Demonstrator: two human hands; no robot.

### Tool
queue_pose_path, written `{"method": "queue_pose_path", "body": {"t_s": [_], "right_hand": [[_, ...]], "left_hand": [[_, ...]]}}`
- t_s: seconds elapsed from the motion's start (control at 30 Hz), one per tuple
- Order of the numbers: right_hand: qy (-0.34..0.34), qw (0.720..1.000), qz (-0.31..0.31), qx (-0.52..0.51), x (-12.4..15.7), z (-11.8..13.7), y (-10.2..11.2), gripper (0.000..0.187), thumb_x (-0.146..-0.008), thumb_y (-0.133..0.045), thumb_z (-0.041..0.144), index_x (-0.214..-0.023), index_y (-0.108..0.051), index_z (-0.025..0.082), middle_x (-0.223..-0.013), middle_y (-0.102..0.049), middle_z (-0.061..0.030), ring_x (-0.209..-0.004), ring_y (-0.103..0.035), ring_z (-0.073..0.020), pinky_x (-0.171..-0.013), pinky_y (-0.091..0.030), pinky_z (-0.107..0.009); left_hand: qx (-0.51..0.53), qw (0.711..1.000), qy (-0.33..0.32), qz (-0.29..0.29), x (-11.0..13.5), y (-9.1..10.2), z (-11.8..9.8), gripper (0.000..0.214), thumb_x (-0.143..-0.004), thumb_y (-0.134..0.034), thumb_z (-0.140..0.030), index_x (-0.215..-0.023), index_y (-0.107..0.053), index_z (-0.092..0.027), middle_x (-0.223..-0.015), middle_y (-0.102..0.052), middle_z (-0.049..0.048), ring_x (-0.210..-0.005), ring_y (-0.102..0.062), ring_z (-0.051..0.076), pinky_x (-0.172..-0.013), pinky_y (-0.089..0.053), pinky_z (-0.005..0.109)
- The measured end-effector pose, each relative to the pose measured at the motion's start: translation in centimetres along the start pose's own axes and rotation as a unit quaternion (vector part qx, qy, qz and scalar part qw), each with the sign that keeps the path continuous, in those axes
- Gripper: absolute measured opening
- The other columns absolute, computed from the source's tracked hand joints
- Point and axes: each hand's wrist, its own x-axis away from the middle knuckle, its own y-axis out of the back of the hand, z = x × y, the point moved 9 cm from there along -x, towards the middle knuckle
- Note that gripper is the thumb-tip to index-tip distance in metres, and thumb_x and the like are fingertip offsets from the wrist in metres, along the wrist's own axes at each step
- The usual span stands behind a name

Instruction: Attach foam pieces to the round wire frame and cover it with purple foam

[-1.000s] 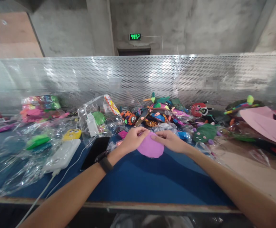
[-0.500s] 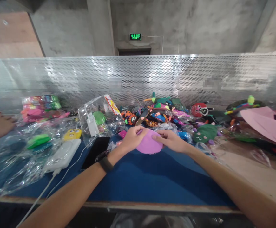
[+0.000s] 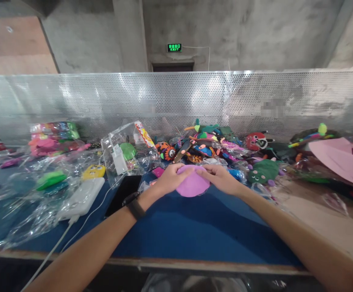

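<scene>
A flat round purple clay disc [image 3: 192,185] is held just above the blue table mat [image 3: 176,231], between both hands. My left hand [image 3: 170,178] pinches its left edge, thumb on top, with a black band on the wrist. My right hand [image 3: 220,177] pinches the right edge, fingers curled over the top. Behind the disc lies a heap of colourful clay figures [image 3: 207,146] in clear wrappers.
A black phone [image 3: 122,194] and a white power bank [image 3: 83,197] with a cable lie left of my hands. Clear plastic bags [image 3: 128,152] with clay pieces cover the left side. A green clay figure [image 3: 263,170] and pink paper [image 3: 341,160] sit right. A perforated metal screen [image 3: 176,101] closes the back.
The disc has been turned and lifted slightly toward the pile, with my fingers shifting along its rim. Another person's hand, seen at the far left half a second ago, has withdrawn.
</scene>
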Motion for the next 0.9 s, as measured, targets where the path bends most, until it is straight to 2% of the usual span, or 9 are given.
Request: {"method": "queue_pose_path", "body": {"t_s": [0.13, 0.27, 0.37, 0.5, 0.6, 0.77, 0.9], "right_hand": [[-0.055, 0.998, 0.001, -0.033, 0.0, -1.0, -0.1, 0.04, -0.085, -0.047, 0.056, -0.089, -0.06, 0.018, -0.069, -0.052, 0.0003, -0.06, -0.052, -0.0113, -0.05, -0.046, -0.022], [-0.071, 0.997, 0.003, -0.022, 0.1, -1.5, 0.0, 0.041, -0.085, -0.045, 0.058, -0.085, -0.059, 0.019, -0.074, -0.053, -0.0011, -0.069, -0.057, -0.014, -0.055, -0.051, -0.023], [-0.049, 0.999, 0.008, -0.023, 0.1, -1.1, -0.2, 0.041, -0.084, -0.047, 0.057, -0.078, -0.056, 0.018, -0.068, -0.051, 0.0, -0.064, -0.054, -0.0121, -0.055, -0.051, -0.023], [-0.038, 0.999, 0.014, -0.035, 0.1, -0.7, -0.6, 0.04, -0.084, -0.048, 0.056, -0.076, -0.055, 0.017, -0.066, -0.05, 0.0005, -0.06, -0.052, -0.0108, -0.052, -0.049, -0.022], [-0.045, 0.998, 0.016, -0.045, 0.2, -0.7, -0.6, 0.039, -0.084, -0.049, 0.055, -0.081, -0.057, 0.018, -0.069, -0.052, -0.0001, -0.063, -0.053, -0.0118, -0.053, -0.049, -0.023], [-0.021, 0.998, 0.028, -0.048, 0.3, -0.2, -0.7, 0.038, -0.084, -0.051, 0.054, -0.078, -0.056, 0.017, -0.066, -0.05, 0.0005, -0.06, -0.05, -0.0107, -0.053, -0.046, -0.022], [-0.006, 0.998, 0.044, -0.051, 0.3, 0.2, -1.1, 0.037, -0.084, -0.052, 0.052, -0.077, -0.057, 0.016, -0.064, -0.048, 0.0011, -0.057, -0.047, -0.0095, -0.053, -0.044, -0.022]], "left_hand": [[-0.007, 1.0, -0.001, -0.017, 0.0, 0.3, 0.0, 0.039, -0.077, -0.055, -0.05, -0.083, -0.064, -0.012, -0.073, -0.062, 0.005, -0.066, -0.055, 0.014, -0.053, -0.039, 0.023], [0.011, 0.999, 0.015, -0.029, -0.2, 0.4, 0.6, 0.042, -0.079, -0.052, -0.053, -0.083, -0.064, -0.013, -0.076, -0.063, 0.0057, -0.065, -0.055, 0.014, -0.053, -0.039, 0.024], [0.026, 1.0, 0.013, -0.011, -0.2, 0.1, 0.7, 0.04, -0.081, -0.051, -0.051, -0.09, -0.065, -0.014, -0.085, -0.066, 0.0069, -0.073, -0.059, 0.016, -0.06, -0.043, 0.025], [0.032, 0.999, -0.034, -0.009, -0.3, 0.0, 0.0, 0.033, -0.083, -0.051, -0.044, -0.093, -0.065, -0.016, -0.095, -0.067, 0.0079, -0.086, -0.06, 0.019, -0.073, -0.046, 0.028], [0.042, 0.999, -0.029, -0.017, -0.4, 0.2, 0.3, 0.031, -0.084, -0.05, -0.042, -0.089, -0.064, -0.015, -0.089, -0.067, 0.0076, -0.081, -0.06, 0.018, -0.07, -0.046, 0.028], [0.047, 0.999, -0.018, -0.013, -0.4, 0.1, 0.3, 0.027, -0.083, -0.052, -0.04, -0.083, -0.062, -0.015, -0.081, -0.065, 0.0048, -0.074, -0.059, 0.015, -0.065, -0.045, 0.026], [0.064, 0.997, -0.032, 0.009, 0.0, -0.2, -0.5, 0.03, -0.082, -0.054, -0.042, -0.098, -0.061, -0.017, -0.087, -0.066, 0.0052, -0.072, -0.06, 0.015, -0.061, -0.045, 0.025]]}}
